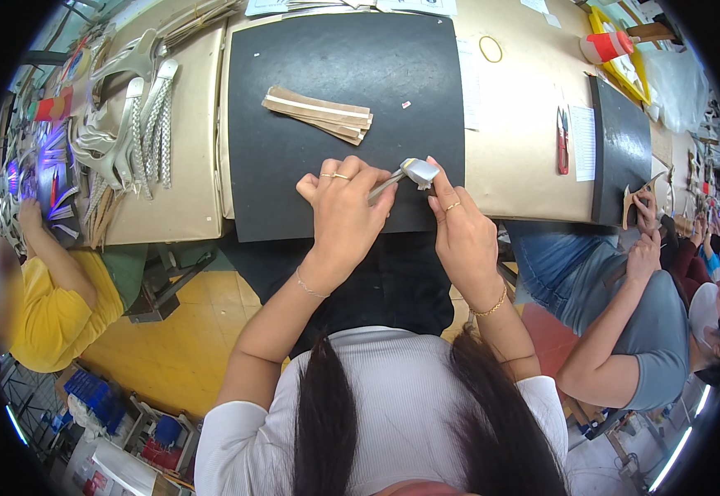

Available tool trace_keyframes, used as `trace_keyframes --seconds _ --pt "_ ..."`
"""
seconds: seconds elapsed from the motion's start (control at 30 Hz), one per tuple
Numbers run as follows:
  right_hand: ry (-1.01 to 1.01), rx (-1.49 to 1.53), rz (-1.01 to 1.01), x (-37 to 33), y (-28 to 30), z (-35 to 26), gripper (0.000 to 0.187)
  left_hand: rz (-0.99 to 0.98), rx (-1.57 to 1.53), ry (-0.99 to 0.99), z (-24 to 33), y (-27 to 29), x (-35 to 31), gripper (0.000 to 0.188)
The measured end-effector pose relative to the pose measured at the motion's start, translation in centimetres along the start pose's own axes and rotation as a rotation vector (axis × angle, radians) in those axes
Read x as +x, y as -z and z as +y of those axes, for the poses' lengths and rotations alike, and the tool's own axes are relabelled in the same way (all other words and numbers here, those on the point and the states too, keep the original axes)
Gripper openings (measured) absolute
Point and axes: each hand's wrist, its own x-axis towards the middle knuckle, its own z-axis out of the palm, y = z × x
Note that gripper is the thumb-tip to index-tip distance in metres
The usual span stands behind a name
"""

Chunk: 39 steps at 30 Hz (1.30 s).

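Observation:
Over the near part of a black mat, both my hands are on a silvery-grey strap piece with a broad, folded-looking end. My left hand is closed around its narrow part, thumb and fingers pinched together. My right hand grips the broad end by its right edge, with the index finger stretched along it and the thumb partly hidden. Farther off on the mat lies a fanned bundle of tan strips with a pale band showing along it; neither hand touches it.
Pale braided straps are piled left of the mat. To the right lie a red-handled tool, a yellowish rubber band and a white printed sheet. People sit close by on both sides, one in a yellow top.

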Motion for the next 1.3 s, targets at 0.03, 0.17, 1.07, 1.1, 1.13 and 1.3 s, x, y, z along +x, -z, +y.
trace_keyframes --seconds 0.03,0.17,1.07,1.1,1.13,1.3 --pt "0.002 0.002 0.002 0.0 0.0 0.0 0.055 0.012 -0.004 -0.004 0.0 0.0 0.0 0.013" --pt "-0.003 0.014 0.000 0.0 0.1 0.0 0.054 0.014 0.004 -0.002 0.1 0.0 -0.1 0.010" --pt "0.017 0.001 -0.073 0.2 0.6 -1.2 0.053 0.024 -0.007 0.028 0.4 -0.5 0.1 0.010" --pt "0.023 -0.026 -0.048 0.1 0.6 -1.1 0.053 0.028 -0.004 0.010 0.3 -0.2 -0.1 0.011" --pt "0.027 -0.041 -0.053 0.2 0.5 -1.1 0.054 0.034 -0.002 -0.006 0.2 0.0 -0.3 0.013" --pt "0.005 -0.034 -0.085 0.1 0.7 -0.9 0.055 -0.006 -0.045 0.033 -0.5 0.7 -0.6 0.013"
